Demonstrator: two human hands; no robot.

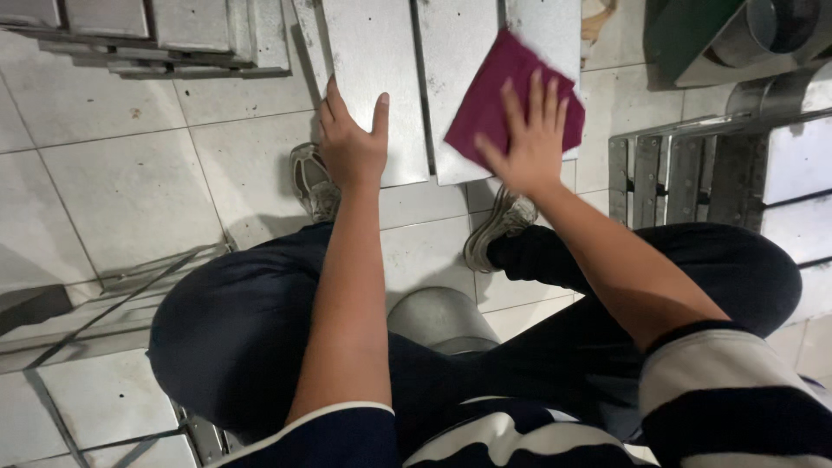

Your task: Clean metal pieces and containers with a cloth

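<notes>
— Where the panels [373, 78] lie on the floor [130, 182], what does each hand do?
— Left hand [354, 143]: grip apart, flat on the left panel's edge. Right hand [529, 143]: fingers spread, pressing the cloth [494, 91] onto the right panel.

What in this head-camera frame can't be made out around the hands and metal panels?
- Grey metal panel under the magenta cloth: covered by cloth and right hand.
- Panel under left hand: far end cut off by top edge.
- Round grey seat: mostly hidden by legs.
</notes>
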